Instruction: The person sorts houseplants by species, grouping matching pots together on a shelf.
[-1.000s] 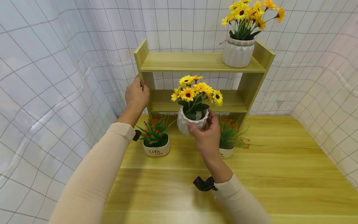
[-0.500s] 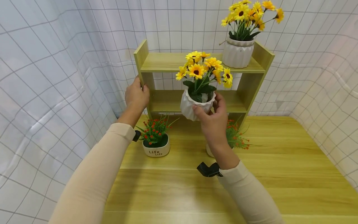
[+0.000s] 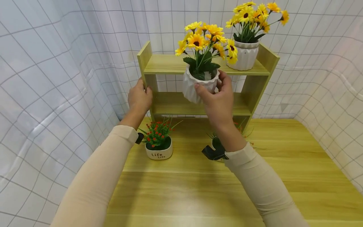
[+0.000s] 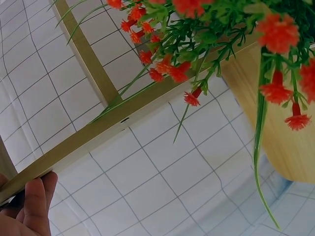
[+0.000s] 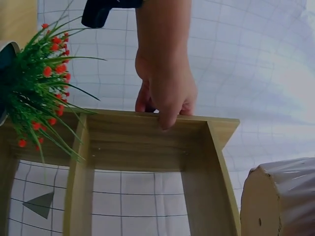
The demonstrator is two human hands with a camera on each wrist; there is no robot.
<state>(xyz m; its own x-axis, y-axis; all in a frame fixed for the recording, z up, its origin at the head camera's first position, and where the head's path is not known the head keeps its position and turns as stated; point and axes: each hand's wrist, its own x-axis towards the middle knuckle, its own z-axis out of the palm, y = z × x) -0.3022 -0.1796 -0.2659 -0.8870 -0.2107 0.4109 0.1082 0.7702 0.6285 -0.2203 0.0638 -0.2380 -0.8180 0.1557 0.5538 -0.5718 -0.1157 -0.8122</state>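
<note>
left arm (image 3: 97, 175) stretched forward, left hand (image 3: 140, 98) gripping, fingers (image 4: 36, 199) curled; right arm (image 3: 262, 183) angled inward, right hand (image 3: 219, 102) gripping.

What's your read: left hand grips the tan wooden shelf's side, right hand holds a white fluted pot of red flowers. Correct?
No: the flowers in the white fluted pot are yellow, per the head view. The right hand does hold it; the left hand grips the tan wooden shelf's side.

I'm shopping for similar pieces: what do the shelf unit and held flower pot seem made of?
Shelf unit: probably wood or laminated board, satin finish; panels show grain.
Held flower pot: likely glazed ceramic, perhaps plastic; its white fluted wall shines, beige base looks matte.
</note>
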